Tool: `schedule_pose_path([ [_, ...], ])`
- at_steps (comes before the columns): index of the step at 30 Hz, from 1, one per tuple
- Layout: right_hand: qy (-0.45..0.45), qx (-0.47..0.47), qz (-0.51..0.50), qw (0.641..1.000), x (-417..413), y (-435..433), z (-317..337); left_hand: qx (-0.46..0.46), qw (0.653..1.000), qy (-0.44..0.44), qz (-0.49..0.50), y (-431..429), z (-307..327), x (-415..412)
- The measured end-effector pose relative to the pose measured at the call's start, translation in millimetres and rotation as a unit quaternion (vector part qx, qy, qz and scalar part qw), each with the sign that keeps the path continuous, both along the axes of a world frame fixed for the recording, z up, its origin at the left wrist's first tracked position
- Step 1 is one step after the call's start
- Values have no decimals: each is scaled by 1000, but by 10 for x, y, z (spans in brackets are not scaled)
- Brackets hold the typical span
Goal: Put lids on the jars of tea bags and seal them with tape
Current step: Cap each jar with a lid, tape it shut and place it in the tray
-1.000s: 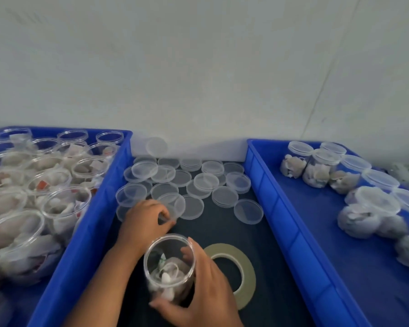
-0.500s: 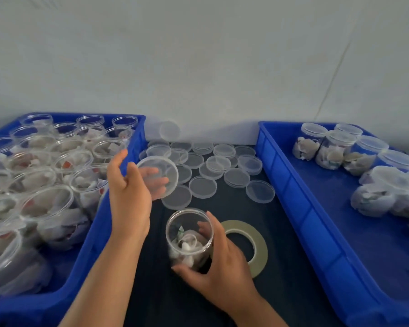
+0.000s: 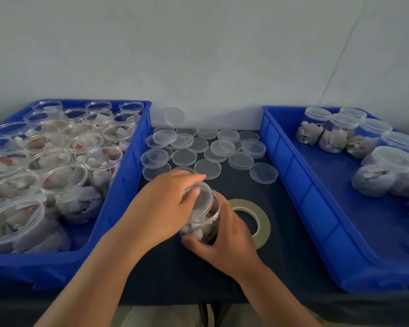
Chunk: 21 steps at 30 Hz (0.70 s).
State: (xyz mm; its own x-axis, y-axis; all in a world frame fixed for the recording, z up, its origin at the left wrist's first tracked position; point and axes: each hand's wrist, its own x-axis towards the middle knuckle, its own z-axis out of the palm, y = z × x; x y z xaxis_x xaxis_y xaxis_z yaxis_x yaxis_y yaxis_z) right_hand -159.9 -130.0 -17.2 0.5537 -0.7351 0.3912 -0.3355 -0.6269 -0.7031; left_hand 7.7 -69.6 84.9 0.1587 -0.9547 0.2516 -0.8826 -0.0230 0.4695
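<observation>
A pale wall (image 3: 222,55) backs the dark-covered table (image 3: 293,244), and the roll of tape (image 3: 262,220) lies flat on it in front of you. Just left of the tape, your right hand (image 3: 224,241) curls its fingers and thumb round the lower part of the jar of tea bags (image 3: 208,224), which leans a little. Your left hand (image 3: 161,206) reaches over the top, fingers bent onto the clear lid (image 3: 202,197), which sits tilted at the jar's mouth; I cannot tell whether it is seated. Beyond the tape, loose lids (image 3: 208,168) are scattered up to the wall. Left of the tape stands a blue bin (image 3: 118,192) packed with open jars (image 3: 64,175). Right of the tape, a second blue bin (image 3: 300,192) holds lidded jars (image 3: 335,133).
</observation>
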Motion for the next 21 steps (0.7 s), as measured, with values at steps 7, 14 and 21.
schedule_pose_path([
  [7, -41, -31, 9, 999, 32, -8, 9, 102, 989, -103, -16, -58, -75, -313],
  [14, -44, -7, 1, 999, 106, 63, -16, 149, 972, -184, -8, -73, -92, -412],
  [21, -30, -41, 3, 999, 204, 234, 56, 117, 949, -260, 138, -86, -189, -640],
])
